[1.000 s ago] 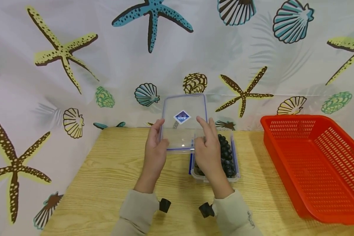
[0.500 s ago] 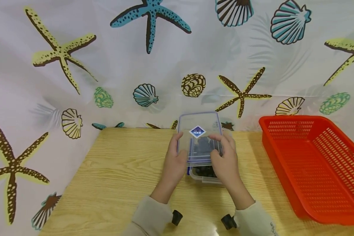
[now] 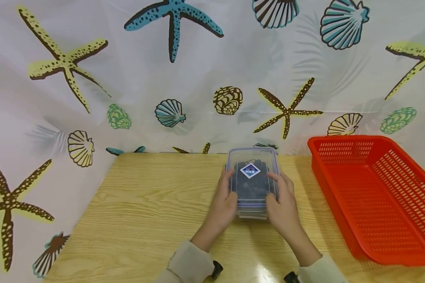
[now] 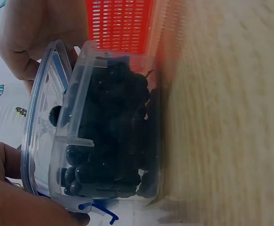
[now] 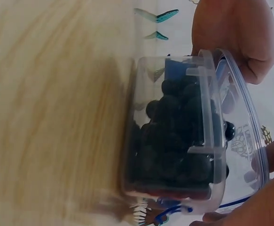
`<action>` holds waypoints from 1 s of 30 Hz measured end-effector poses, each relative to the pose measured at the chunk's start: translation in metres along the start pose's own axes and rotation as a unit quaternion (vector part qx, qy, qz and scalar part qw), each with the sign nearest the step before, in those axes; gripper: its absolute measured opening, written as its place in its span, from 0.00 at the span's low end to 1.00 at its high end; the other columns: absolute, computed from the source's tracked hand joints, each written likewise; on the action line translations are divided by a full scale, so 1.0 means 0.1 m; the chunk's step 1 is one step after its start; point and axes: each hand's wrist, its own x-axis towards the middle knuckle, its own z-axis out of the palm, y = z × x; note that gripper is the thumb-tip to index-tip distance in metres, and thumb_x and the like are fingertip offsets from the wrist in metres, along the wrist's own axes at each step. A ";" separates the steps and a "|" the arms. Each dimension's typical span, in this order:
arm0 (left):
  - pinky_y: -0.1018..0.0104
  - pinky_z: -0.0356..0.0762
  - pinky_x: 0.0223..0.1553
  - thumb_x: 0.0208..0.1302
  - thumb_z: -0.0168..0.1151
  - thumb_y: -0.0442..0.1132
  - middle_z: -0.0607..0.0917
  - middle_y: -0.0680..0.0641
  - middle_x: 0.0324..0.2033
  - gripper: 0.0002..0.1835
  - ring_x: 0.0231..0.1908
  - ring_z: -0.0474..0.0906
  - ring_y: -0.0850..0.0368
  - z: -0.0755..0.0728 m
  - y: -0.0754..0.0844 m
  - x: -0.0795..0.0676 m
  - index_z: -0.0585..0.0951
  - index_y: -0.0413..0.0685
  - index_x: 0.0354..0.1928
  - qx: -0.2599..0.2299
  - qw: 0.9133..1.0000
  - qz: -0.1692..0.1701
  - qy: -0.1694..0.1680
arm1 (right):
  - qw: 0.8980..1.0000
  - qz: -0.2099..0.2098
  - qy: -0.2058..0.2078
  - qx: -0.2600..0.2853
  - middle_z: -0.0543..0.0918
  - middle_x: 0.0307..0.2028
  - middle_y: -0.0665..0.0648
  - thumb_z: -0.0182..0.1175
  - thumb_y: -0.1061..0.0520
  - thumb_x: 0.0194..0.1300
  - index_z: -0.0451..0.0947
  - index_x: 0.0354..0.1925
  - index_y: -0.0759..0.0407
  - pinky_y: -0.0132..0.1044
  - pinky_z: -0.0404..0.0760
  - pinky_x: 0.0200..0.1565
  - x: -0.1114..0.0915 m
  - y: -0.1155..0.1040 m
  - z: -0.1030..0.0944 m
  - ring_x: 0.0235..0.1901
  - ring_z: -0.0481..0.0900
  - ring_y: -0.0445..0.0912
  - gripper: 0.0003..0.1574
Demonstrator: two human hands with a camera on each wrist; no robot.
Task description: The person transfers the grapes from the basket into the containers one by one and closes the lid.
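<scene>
A clear plastic box (image 3: 252,212) full of dark round berries stands on the wooden table (image 3: 145,204), a little right of the middle. A clear lid (image 3: 250,171) with a blue rim and a diamond label lies over the box. My left hand (image 3: 226,192) grips the lid's left edge and my right hand (image 3: 280,192) grips its right edge. In the left wrist view the lid (image 4: 39,127) sits loosely against the rim of the box (image 4: 113,141). The right wrist view shows the box (image 5: 174,141), the lid (image 5: 242,136) and a blue clip (image 5: 167,214) hanging loose.
A large red slotted basket (image 3: 375,196) stands on the table's right side, close to the box. A white curtain (image 3: 127,78) printed with starfish and shells hangs right behind the table. Bare tabletop lies to the left of the hands.
Both hands carried the lid from up in front of the curtain, left of the box, down and rightwards onto the box. The berries are now covered.
</scene>
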 end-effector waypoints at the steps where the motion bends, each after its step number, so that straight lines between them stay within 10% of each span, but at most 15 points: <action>1: 0.45 0.40 0.73 0.71 0.39 0.29 0.44 0.39 0.79 0.32 0.77 0.39 0.43 0.01 -0.01 0.00 0.57 0.42 0.78 0.004 1.000 0.003 -0.002 | 1.000 0.005 -0.004 -0.003 0.53 0.74 0.66 0.45 0.69 0.66 0.69 0.68 0.59 0.65 0.54 0.69 -0.01 0.01 0.00 0.72 0.55 0.63 0.33; 20: 0.45 0.45 0.73 0.69 0.43 0.32 0.43 0.40 0.79 0.35 0.77 0.41 0.43 0.07 -0.10 -0.04 0.55 0.40 0.79 0.076 0.997 -0.009 -0.004 | 0.997 0.028 -0.042 -0.057 0.51 0.74 0.69 0.46 0.64 0.66 0.49 0.78 0.70 0.62 0.58 0.68 0.04 0.14 0.02 0.70 0.57 0.65 0.45; 30: 0.43 0.53 0.71 0.70 0.40 0.39 0.41 0.45 0.80 0.37 0.76 0.45 0.41 0.00 -0.06 0.00 0.50 0.44 0.81 0.187 0.981 -0.026 -0.048 | 0.986 -0.014 -0.009 -0.167 0.72 0.59 0.67 0.49 0.62 0.67 0.73 0.64 0.72 0.60 0.73 0.57 0.22 0.14 -0.08 0.54 0.76 0.63 0.30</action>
